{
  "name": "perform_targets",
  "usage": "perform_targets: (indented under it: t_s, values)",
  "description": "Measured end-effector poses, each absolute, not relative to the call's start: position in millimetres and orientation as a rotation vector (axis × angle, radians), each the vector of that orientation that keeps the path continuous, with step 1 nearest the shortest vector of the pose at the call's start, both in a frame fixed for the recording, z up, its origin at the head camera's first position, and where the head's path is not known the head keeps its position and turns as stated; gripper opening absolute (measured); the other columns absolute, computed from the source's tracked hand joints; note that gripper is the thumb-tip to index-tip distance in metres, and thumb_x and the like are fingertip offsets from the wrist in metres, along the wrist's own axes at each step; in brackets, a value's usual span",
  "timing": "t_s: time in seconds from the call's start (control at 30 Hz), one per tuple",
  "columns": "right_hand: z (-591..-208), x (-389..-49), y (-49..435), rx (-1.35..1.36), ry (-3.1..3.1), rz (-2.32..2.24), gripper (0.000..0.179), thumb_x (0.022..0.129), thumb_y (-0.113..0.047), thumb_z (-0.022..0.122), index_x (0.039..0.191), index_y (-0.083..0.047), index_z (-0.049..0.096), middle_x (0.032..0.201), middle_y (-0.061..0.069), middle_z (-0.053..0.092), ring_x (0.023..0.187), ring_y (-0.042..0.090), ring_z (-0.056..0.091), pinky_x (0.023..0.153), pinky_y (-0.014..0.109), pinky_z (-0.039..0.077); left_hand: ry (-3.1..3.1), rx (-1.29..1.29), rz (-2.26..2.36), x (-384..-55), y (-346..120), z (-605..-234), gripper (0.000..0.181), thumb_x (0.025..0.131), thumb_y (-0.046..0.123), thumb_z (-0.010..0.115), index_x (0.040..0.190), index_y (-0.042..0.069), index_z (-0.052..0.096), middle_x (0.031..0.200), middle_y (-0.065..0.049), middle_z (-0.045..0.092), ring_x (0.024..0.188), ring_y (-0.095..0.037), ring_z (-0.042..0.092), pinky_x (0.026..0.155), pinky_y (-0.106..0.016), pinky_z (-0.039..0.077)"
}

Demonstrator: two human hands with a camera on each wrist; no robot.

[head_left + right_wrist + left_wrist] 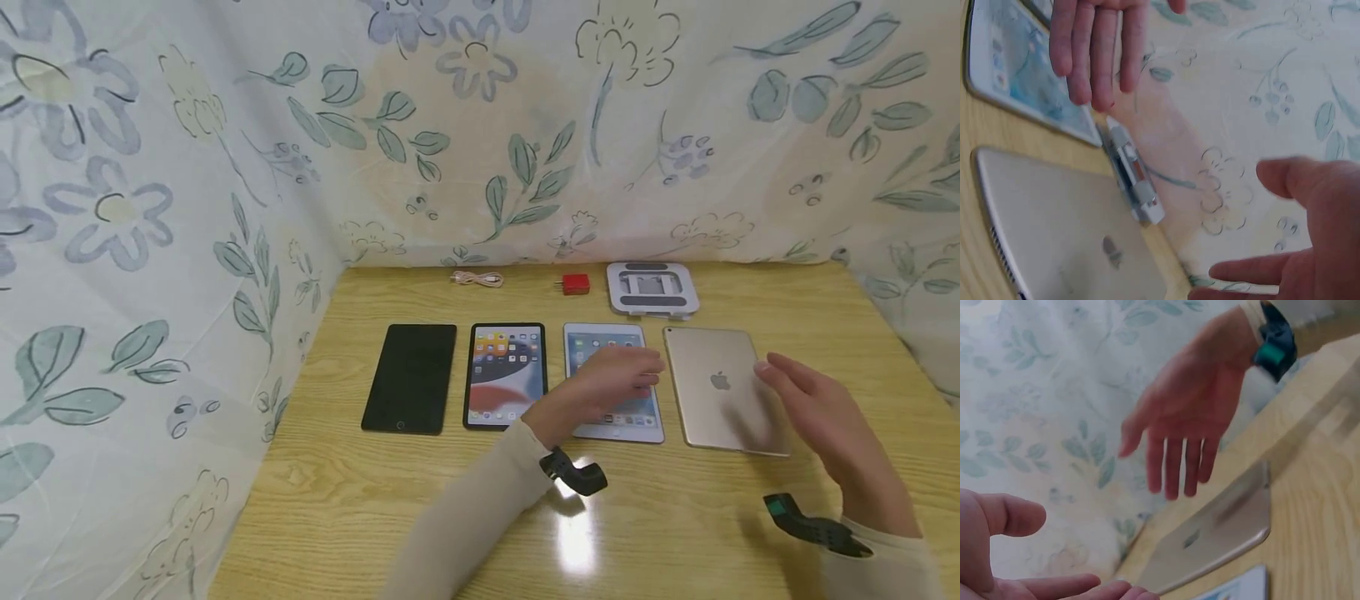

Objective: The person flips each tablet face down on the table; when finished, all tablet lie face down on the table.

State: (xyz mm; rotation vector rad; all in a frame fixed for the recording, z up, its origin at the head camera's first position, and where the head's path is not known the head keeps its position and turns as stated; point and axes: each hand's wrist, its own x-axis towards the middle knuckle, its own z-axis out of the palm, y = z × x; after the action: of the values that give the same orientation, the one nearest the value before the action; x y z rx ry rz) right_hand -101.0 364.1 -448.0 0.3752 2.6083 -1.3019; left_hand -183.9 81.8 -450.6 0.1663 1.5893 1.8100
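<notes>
A gold tablet (708, 412) lies face down, its apple logo up, at the right of a row of tablets. My right hand (828, 412) hovers over its right edge, fingers straight and holding nothing. Above the white tablet (617, 432), whose screen is lit, my left hand (611, 383) hangs with its fingers extended toward the gold one. The palms face each other across a gap. In the left wrist view the right hand (1194, 419) shows spread fingers above the gold tablet (1210, 528). From the right wrist, the left hand's fingers (1102, 56) look straight too.
Farther left lie a black-framed tablet (506, 375) with a lit screen and a dark-screened tablet (411, 379). Behind the row are a coiled white cable (477, 279), a red charger plug (576, 284) and a folded grey stand (652, 289). Floral cloth (480, 167) borders the wooden table (330, 500).
</notes>
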Motion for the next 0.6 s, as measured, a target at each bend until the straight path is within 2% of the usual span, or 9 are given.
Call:
perform_targets:
  t_s: [0.07,0.1,0.17,0.2,0.27,0.33,0.4,0.47,0.6]
  values:
    - [-443.2,-101.6,359.8,0.344,2.626,-1.298,0.087,0.115,-0.062,0.037,0.174,-0.002,0.014,0.177,0.036,0.010,0.161,0.065,0.007,0.120,0.087,0.017,1.572,0.162,1.840,-187.5,66.9,-448.8,0.046,0.108,0.011,0.066,0.150,-0.008,0.060,0.155,-0.019,0.063,0.147,-0.036,0.060,0.123,-0.049,0.050]
    - [-441.2,-102.1,357.3,0.321,2.632,-1.307,0.087,0.115,-0.062,0.039,0.174,-0.003,0.015,0.177,0.035,0.013,0.161,0.064,0.008,0.120,0.086,0.017,1.552,0.119,1.865,-189.0,59.1,-446.7,0.048,0.108,0.013,0.068,0.151,-0.007,0.060,0.155,-0.019,0.063,0.147,-0.036,0.060,0.123,-0.049,0.050]
    - [-437.3,-102.3,353.9,0.283,2.647,-1.313,0.085,0.114,-0.061,0.043,0.175,-0.005,0.021,0.177,0.031,0.022,0.164,0.042,0.031,0.133,0.060,0.031,1.568,0.134,1.859,-192.0,42.8,-443.4,0.048,0.108,0.013,0.068,0.152,-0.006,0.060,0.156,-0.019,0.063,0.146,-0.034,0.061,0.123,-0.048,0.049]
    - [-435.6,-102.3,352.1,0.266,2.644,-1.332,0.084,0.114,-0.060,0.046,0.174,-0.006,0.024,0.177,0.028,0.027,0.160,0.026,0.041,0.131,0.043,0.039,1.579,0.140,1.857,-193.4,34.2,-441.7,0.048,0.109,0.013,0.068,0.153,-0.005,0.059,0.156,-0.019,0.063,0.146,-0.032,0.061,0.123,-0.047,0.049]
    - [-433.6,-102.4,349.0,0.213,2.629,-1.409,0.079,0.115,-0.053,0.052,0.173,-0.005,0.029,0.174,0.015,0.043,0.141,-0.003,0.055,0.114,0.015,0.048,1.610,0.175,1.843,-195.6,16.7,-438.3,0.047,0.110,0.013,0.066,0.154,-0.005,0.059,0.158,-0.019,0.061,0.146,-0.030,0.062,0.124,-0.047,0.049]
    - [-432.4,-102.5,346.3,0.157,2.615,-1.490,0.071,0.115,-0.044,0.056,0.170,-0.002,0.036,0.161,-0.006,0.060,0.115,-0.022,0.056,0.089,-0.001,0.048,1.643,0.203,1.833,-197.6,0.1,-435.6,0.047,0.112,0.015,0.064,0.155,-0.004,0.058,0.161,-0.020,0.058,0.146,-0.029,0.061,0.125,-0.047,0.048]
    - [-431.5,-103.0,343.0,0.100,2.598,-1.555,0.065,0.116,-0.035,0.058,0.167,0.001,0.040,0.143,-0.024,0.064,0.112,-0.023,0.060,0.088,0.000,0.050,1.660,0.212,1.838,-199.2,-15.1,-433.4,0.046,0.113,0.014,0.061,0.155,-0.005,0.057,0.162,-0.021,0.057,0.149,-0.031,0.059,0.126,-0.048,0.046]
    - [-430.8,-104.0,340.1,0.069,2.596,-1.540,0.063,0.116,-0.034,0.058,0.166,-0.001,0.042,0.129,-0.037,0.059,0.111,-0.023,0.058,0.088,0.000,0.049,1.679,0.191,1.839,-199.8,-28.3,-431.3,0.044,0.114,0.015,0.061,0.154,-0.003,0.059,0.162,-0.021,0.057,0.149,-0.033,0.058,0.127,-0.050,0.045]
    - [-430.6,-106.6,334.8,0.025,2.603,-1.434,0.062,0.116,-0.040,0.055,0.167,-0.007,0.044,0.130,-0.040,0.058,0.114,-0.022,0.052,0.084,0.002,0.043,1.720,0.108,1.821,-200.3,-47.6,-429.2,0.045,0.113,0.018,0.064,0.155,0.002,0.060,0.160,-0.018,0.060,0.147,-0.035,0.060,0.128,-0.053,0.043]
